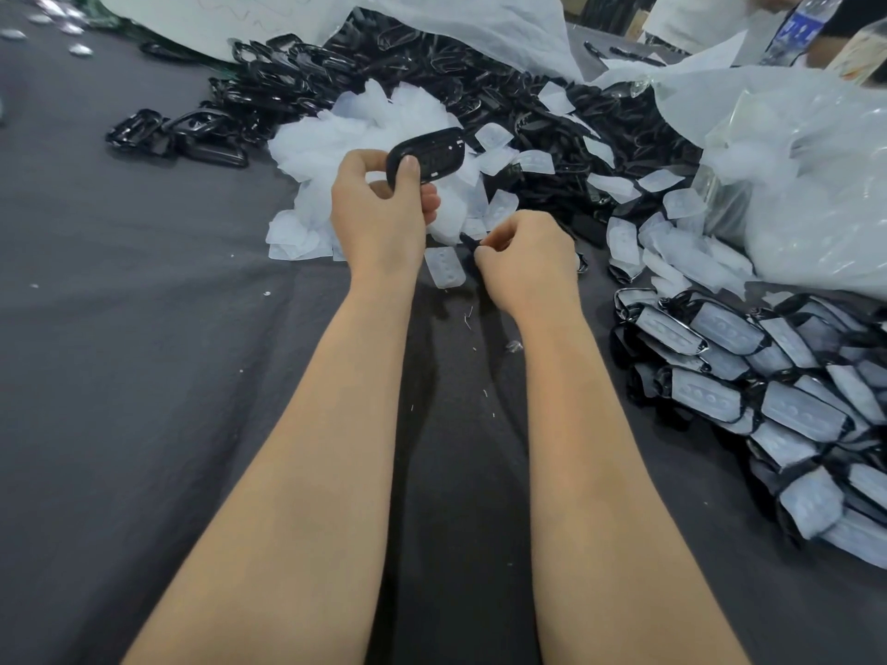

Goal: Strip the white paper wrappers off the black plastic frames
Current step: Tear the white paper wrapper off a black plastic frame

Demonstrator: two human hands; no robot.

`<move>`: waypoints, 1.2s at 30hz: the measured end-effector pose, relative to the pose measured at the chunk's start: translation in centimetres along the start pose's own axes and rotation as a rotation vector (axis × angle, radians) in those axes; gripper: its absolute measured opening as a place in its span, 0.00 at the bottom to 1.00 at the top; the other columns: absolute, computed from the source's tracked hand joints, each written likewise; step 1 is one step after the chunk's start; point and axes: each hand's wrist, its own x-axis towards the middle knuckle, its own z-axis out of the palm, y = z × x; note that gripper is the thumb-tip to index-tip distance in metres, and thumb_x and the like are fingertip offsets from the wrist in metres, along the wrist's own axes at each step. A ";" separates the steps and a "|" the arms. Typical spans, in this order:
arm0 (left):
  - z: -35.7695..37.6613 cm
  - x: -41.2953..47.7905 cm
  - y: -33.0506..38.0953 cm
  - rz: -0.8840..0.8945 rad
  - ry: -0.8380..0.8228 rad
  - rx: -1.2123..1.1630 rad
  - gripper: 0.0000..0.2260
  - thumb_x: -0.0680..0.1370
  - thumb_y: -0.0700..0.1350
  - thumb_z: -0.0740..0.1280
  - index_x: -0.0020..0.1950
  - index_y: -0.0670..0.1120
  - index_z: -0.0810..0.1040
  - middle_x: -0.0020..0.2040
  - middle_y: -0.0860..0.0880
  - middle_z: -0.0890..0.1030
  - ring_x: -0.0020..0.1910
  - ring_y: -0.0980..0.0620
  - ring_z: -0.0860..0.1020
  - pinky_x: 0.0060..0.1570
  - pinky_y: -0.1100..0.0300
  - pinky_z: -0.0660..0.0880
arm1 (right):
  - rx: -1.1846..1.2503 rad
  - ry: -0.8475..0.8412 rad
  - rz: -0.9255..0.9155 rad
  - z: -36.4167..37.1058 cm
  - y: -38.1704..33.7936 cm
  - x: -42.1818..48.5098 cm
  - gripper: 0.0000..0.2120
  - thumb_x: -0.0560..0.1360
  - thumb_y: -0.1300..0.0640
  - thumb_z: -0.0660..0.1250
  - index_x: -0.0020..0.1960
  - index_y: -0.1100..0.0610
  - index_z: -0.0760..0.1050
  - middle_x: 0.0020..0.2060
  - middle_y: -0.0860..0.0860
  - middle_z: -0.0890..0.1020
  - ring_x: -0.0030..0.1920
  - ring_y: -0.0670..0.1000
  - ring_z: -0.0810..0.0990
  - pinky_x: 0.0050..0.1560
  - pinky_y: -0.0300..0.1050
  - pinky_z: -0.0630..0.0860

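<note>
My left hand (384, 208) grips a bare black plastic frame (432, 153), thumb on its face, held up above the table. My right hand (523, 261) is curled lower and to the right, its fingertips pinching something small and dark that I cannot make out. One loose white paper wrapper (444, 273) lies flat on the cloth between my hands. A stack of wrapped frames (768, 376) sits at the right. Stripped black frames (432, 74) are heaped at the back.
A mound of discarded white wrappers (365, 122) lies just beyond my hands. Clear plastic bags (816, 175) bulge at the right. A water bottle (797, 26) stands at the far right corner. Grey cloth (144, 328) covers the table.
</note>
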 end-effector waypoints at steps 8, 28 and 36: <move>-0.1 -0.1 0.1 0.008 0.005 -0.004 0.05 0.80 0.39 0.63 0.45 0.46 0.70 0.33 0.48 0.79 0.27 0.59 0.77 0.39 0.61 0.80 | -0.028 -0.087 -0.075 0.5 -0.4 -0.1 0.05 0.75 0.61 0.67 0.50 0.58 0.79 0.49 0.54 0.82 0.53 0.53 0.79 0.48 0.42 0.73; -0.1 -0.1 0.4 0.030 0.063 -0.061 0.03 0.80 0.40 0.63 0.47 0.45 0.70 0.32 0.49 0.79 0.28 0.58 0.78 0.35 0.63 0.78 | -0.190 -0.010 -0.068 1.2 -0.2 -0.3 0.13 0.78 0.58 0.59 0.56 0.47 0.79 0.60 0.53 0.75 0.63 0.58 0.69 0.59 0.51 0.65; -0.1 0.0 0.3 0.025 0.054 -0.067 0.04 0.80 0.40 0.64 0.46 0.46 0.70 0.31 0.50 0.78 0.28 0.58 0.78 0.35 0.63 0.77 | -0.182 0.070 0.159 -0.3 2.1 0.3 0.12 0.76 0.58 0.61 0.56 0.47 0.78 0.60 0.51 0.77 0.64 0.57 0.71 0.62 0.52 0.64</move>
